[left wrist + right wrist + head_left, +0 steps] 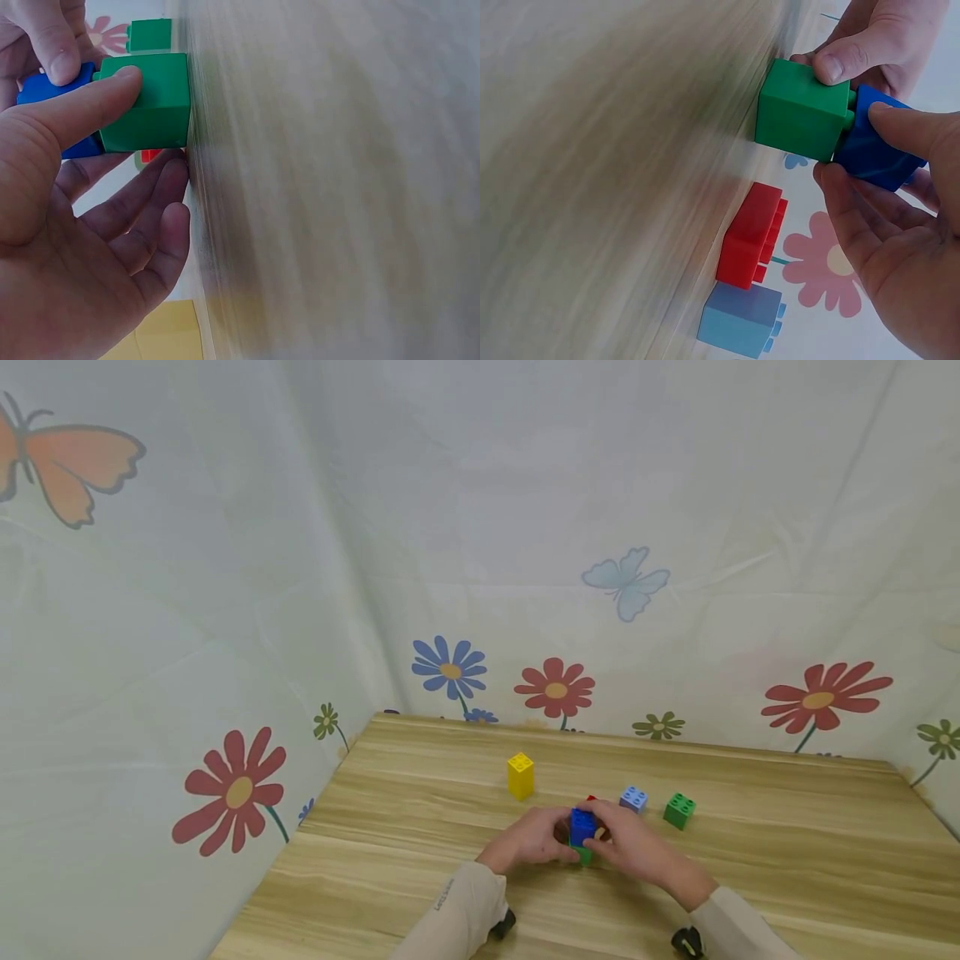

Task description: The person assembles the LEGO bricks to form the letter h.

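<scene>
Here, blue block (874,146) sits tilted atop green block (801,110).

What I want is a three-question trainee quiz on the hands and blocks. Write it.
1. Which block does the right hand grip? A red block, B blue block, C light blue block.
2. True or false: the yellow block stands apart from both hands.
3. Fill in: the left hand holds the ___ block under the blue block.
Key: 1 B. 2 True. 3 Green: the green block.
</scene>
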`<state>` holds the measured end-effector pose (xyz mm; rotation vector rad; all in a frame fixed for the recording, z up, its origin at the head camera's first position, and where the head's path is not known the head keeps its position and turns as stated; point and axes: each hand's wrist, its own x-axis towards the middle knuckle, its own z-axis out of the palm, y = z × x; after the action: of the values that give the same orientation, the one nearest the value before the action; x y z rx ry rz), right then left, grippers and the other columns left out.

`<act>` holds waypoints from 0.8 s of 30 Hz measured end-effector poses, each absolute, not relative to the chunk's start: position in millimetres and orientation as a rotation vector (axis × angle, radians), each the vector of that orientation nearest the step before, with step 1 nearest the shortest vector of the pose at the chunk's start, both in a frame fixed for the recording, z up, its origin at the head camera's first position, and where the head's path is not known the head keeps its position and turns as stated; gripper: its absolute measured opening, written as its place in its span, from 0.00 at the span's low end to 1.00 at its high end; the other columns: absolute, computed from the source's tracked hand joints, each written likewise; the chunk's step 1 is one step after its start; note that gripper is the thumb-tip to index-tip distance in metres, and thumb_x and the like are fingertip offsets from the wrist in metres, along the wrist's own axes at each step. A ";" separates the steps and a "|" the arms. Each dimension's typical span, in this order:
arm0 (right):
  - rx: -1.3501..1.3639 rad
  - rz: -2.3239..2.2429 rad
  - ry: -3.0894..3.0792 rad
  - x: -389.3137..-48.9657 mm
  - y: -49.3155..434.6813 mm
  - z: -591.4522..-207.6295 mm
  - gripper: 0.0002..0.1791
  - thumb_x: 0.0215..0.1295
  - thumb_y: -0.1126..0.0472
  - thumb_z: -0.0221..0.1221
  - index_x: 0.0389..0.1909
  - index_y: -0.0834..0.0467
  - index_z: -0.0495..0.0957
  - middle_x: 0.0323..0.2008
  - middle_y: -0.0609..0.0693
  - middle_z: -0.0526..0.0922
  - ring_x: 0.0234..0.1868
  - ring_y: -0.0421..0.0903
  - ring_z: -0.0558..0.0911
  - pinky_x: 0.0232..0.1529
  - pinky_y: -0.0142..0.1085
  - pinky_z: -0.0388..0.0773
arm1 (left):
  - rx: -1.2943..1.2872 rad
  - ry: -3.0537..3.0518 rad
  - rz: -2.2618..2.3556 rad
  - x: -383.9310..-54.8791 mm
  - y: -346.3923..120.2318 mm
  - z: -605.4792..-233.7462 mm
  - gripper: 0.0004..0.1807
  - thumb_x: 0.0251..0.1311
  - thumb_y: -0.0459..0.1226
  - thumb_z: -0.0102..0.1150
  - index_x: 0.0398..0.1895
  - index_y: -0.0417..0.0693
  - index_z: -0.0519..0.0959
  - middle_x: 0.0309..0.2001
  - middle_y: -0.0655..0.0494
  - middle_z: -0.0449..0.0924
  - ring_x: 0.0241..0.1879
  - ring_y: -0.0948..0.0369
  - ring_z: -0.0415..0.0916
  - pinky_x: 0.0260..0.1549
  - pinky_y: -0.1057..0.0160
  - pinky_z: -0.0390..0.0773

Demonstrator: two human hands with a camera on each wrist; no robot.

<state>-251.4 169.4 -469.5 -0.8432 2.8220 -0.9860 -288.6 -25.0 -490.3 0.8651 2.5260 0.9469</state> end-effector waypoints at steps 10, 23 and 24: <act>-0.874 -0.967 2.825 -251.5 170.6 -470.5 0.27 0.60 0.63 0.64 0.59 0.63 0.68 0.51 0.55 0.76 0.43 0.45 0.78 0.41 0.38 0.78 | 0.834 2.512 0.967 -288.4 -24.1 -490.9 0.20 0.53 0.40 0.69 0.50 0.51 0.76 0.38 0.65 0.79 0.37 0.69 0.73 0.44 0.67 0.74; -0.863 -0.899 2.856 -250.0 170.3 -473.5 0.29 0.60 0.64 0.63 0.62 0.63 0.66 0.53 0.56 0.75 0.46 0.46 0.78 0.42 0.37 0.78 | 0.790 2.511 0.977 -285.4 -24.7 -487.9 0.18 0.53 0.41 0.69 0.48 0.51 0.77 0.37 0.65 0.79 0.36 0.69 0.75 0.41 0.68 0.75; -0.860 -0.897 2.857 -249.8 170.1 -473.3 0.29 0.60 0.64 0.63 0.62 0.63 0.66 0.54 0.56 0.74 0.46 0.46 0.77 0.42 0.37 0.78 | 0.791 2.510 0.979 -285.6 -24.7 -488.4 0.18 0.53 0.41 0.69 0.48 0.51 0.77 0.37 0.66 0.79 0.36 0.69 0.75 0.41 0.68 0.75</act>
<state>-249.8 170.1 -473.3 -0.8597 2.8570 -0.8970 -285.6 -24.7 -488.4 0.7909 2.5099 0.9787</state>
